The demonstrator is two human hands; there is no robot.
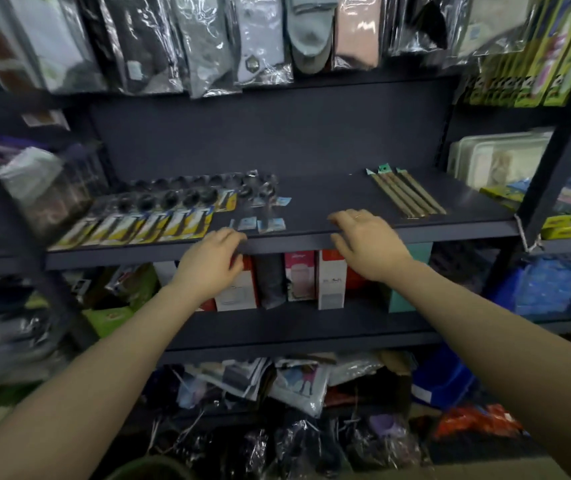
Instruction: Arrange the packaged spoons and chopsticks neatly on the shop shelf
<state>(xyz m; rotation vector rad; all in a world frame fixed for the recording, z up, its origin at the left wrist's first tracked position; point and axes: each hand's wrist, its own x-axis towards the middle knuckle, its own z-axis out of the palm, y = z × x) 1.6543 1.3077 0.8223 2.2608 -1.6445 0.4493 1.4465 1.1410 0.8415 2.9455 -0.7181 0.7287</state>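
On the dark shelf [329, 195], a row of packaged spoons with yellow cards [145, 220] lies at the left. Clear-wrapped spoons with blue tags [263, 202] sit just right of them. Several packaged chopsticks [407, 194] lie side by side at the right. My left hand [209, 265] hovers at the shelf's front edge below the blue-tagged spoons, fingers curled and holding nothing. My right hand [367, 240] reaches over the front edge at the middle, fingers spread, holding nothing.
Bagged socks [204, 39] hang from the shelf above. Boxes [330, 278] stand on the shelf below. Green cartons [533, 71] and plastic containers [498, 157] fill the right bay. A dark upright post [561, 140] stands at the right. Bagged goods lie on the floor.
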